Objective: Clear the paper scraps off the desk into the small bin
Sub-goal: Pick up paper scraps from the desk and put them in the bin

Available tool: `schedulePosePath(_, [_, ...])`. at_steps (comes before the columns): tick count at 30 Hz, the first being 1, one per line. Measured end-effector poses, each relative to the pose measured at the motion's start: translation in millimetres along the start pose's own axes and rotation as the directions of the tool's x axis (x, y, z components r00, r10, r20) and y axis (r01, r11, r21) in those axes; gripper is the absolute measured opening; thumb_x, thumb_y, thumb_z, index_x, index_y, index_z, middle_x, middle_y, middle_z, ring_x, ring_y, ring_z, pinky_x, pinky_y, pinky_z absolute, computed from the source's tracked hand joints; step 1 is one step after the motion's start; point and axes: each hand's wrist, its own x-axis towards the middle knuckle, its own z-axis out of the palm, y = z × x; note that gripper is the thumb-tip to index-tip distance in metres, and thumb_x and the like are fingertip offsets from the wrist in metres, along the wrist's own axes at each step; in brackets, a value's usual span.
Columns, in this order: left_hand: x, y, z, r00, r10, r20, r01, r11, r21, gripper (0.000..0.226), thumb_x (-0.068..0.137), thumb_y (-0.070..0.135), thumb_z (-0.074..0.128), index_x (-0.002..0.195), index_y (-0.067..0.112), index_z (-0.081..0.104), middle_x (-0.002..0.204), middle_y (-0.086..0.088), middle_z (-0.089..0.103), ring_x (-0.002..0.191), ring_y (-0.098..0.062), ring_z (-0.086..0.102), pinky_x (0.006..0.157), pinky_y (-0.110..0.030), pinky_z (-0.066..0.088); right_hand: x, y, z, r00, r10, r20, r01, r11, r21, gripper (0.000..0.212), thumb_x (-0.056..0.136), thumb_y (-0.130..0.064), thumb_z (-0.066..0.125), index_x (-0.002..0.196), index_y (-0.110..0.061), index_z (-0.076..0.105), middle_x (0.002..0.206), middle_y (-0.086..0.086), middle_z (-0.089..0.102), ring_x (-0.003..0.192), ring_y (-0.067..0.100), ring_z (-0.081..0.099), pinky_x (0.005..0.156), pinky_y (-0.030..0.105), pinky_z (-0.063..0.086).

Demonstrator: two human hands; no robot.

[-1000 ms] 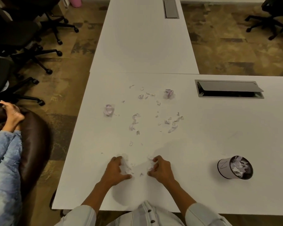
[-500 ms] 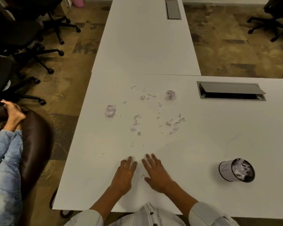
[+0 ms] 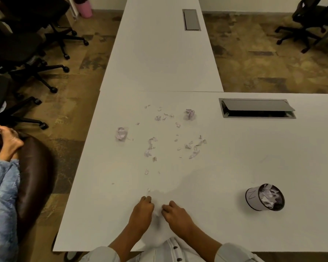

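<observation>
Curling both hands on the desk (image 3: 235, 167) near its front edge, I am seeing the left hand (image 3: 141, 211) and right hand (image 3: 175, 213) side by side, fingers bent inward around a small clump of scraps (image 3: 157, 212) between them; whether either actually grips paper I cannot tell. More scraps are lying scattered farther out, with two crumpled balls (image 3: 121, 133) among them, while the bin (image 3: 265, 197) is sitting well to the right, already holding paper.
</observation>
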Motion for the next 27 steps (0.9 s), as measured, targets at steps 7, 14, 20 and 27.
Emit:
schedulePosePath(7, [38,32,-11,0.978,-0.166,-0.125,0.139,0.971,-0.195,0.011,0.081,-0.002,0.065,0.089,0.001,0.074,0.095,-0.013,0.073,0.088,-0.023,0.068,0.078,-0.018,0.049,-19,36,-20,0.817,0.574,-0.059,-0.345,0.566,0.749,0.018,0.083,0.005,0.066,0.088,-0.006,0.079,0.09,0.006,0.077,0.085,0.013,0.071,0.079,0.018,0.055])
schedulePosePath(14, [73,143,-5,0.996,-0.014,-0.094,-0.018,0.943,-0.331,0.01,0.081,0.006,0.073,0.09,0.003,0.075,0.093,-0.011,0.076,0.083,-0.018,0.071,0.066,-0.004,0.047,-102,127,-73,0.512,0.859,-0.017,-0.358,0.232,0.905,0.015,0.083,-0.006,0.073,0.095,-0.014,0.078,0.087,-0.004,0.076,0.078,0.0,0.069,0.073,0.001,0.048])
schedulePosePath(20, [87,258,20,0.985,0.173,-0.017,-0.164,0.891,-0.422,0.014,0.083,0.011,0.071,0.094,0.005,0.076,0.094,-0.011,0.076,0.082,-0.019,0.072,0.072,-0.013,0.051,-174,195,-103,0.275,0.961,-0.008,-0.399,0.122,0.909,0.014,0.084,-0.021,0.074,0.095,-0.028,0.077,0.086,-0.01,0.072,0.08,-0.001,0.063,0.07,0.01,0.045])
schedulePosePath(27, [94,345,48,0.939,0.324,0.118,-0.245,0.869,-0.431,0.017,0.087,0.011,0.063,0.097,0.002,0.074,0.092,-0.015,0.074,0.084,-0.025,0.068,0.076,-0.03,0.053,-194,231,-106,0.315,0.949,0.012,-0.466,0.143,0.873,0.027,0.093,-0.009,0.055,0.114,-0.015,0.071,0.114,0.005,0.072,0.1,0.019,0.066,0.086,0.024,0.05])
